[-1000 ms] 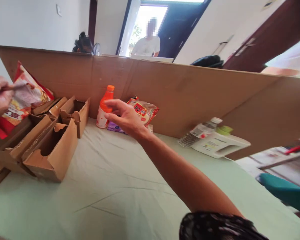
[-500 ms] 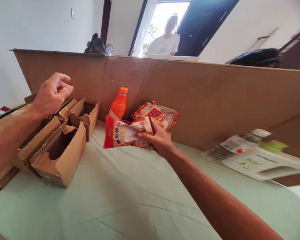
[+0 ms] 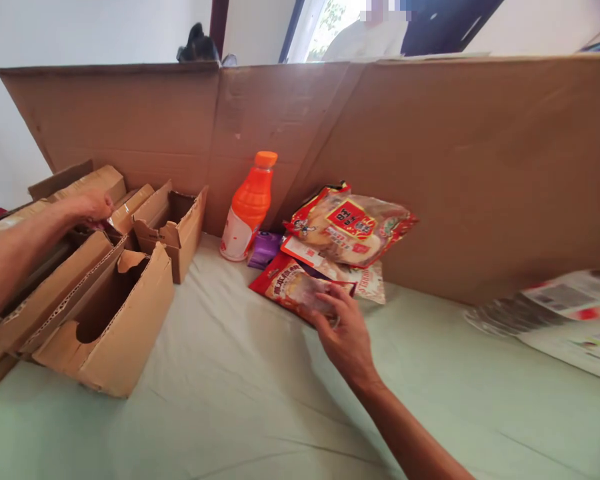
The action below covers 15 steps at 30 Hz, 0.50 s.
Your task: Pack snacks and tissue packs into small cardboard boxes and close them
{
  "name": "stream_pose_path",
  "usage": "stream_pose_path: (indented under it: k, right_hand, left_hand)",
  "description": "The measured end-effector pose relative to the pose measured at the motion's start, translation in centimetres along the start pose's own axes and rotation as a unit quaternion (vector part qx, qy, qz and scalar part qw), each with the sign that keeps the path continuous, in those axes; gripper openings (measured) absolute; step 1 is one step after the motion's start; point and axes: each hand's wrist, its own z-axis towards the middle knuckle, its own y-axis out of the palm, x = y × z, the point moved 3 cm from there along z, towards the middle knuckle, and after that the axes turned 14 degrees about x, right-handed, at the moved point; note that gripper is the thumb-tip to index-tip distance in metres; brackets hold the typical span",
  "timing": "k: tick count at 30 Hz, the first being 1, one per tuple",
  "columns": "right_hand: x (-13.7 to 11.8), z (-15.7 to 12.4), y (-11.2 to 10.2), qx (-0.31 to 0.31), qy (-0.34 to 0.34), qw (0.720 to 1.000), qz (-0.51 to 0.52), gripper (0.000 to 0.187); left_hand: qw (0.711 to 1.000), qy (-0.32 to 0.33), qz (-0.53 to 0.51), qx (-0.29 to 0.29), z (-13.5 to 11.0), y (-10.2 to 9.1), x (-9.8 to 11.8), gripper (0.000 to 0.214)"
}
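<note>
At the left, my left hand [image 3: 96,205] is down among the open cardboard boxes, its fingers closed; a small pinkish bit shows beneath them, but I cannot make out what it is. My right hand [image 3: 347,330] rests over the right end of a red and white snack bag [image 3: 285,288], fingers apart and touching it. Behind that bag lie a red, see-through rice cracker bag [image 3: 365,230], a pale packet [image 3: 373,280] partly covered by it, and a purple packet [image 3: 265,249]. An orange drink bottle [image 3: 250,207] stands upright beside them.
Open-topped cardboard boxes [image 3: 130,340] line the left side of the green-covered table [image 3: 220,400]. A tall cardboard panel [image 3: 455,167] runs along the back. At the right lie a clear bottle [image 3: 500,320] and a white container [image 3: 575,347], both blurred. A person [image 3: 370,40] is beyond the panel.
My right hand has lowered the snack bag onto the table and loosened its fingers. My left hand has gone from above the boxes down among them. The view has tilted downward.
</note>
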Motion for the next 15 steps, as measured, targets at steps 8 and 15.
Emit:
stream_pose_path:
  k: [8, 15]
  right_hand:
    - [-5.9, -3.0, 2.5, 0.008, -0.112, 0.994, 0.013, 0.019]
    - [-6.0, -5.4, 3.6, -0.058, -0.138, 0.988, 0.023, 0.021]
  left_hand:
    - [0.996, 0.07, -0.025, -0.043, -0.3, 1.5, 2.0, 0.035]
    - [0.996, 0.081, -0.033, -0.036, 3.2, 5.4, 2.7, 0.038]
